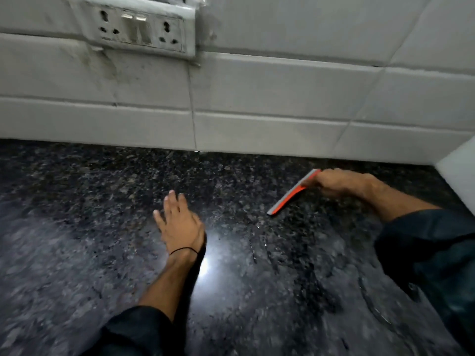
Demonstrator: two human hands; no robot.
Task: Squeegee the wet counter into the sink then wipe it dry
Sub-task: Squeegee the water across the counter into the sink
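Note:
The dark speckled granite counter [90,201] fills the lower half of the view, with a bright light reflection and thin water streaks near its middle. My right hand [339,183] grips the handle of an orange squeegee [290,195] with a grey blade, whose edge lies diagonally on the counter near the back right corner. My left hand [180,222] is flat above the counter's middle with fingers spread and nothing in it; a thin black band circles its wrist. No sink or cloth is in view.
A white tiled wall [257,98] runs along the counter's back edge. A switch and socket panel [144,29] is mounted on it at upper left. A white side wall [460,170] closes the counter off at the right.

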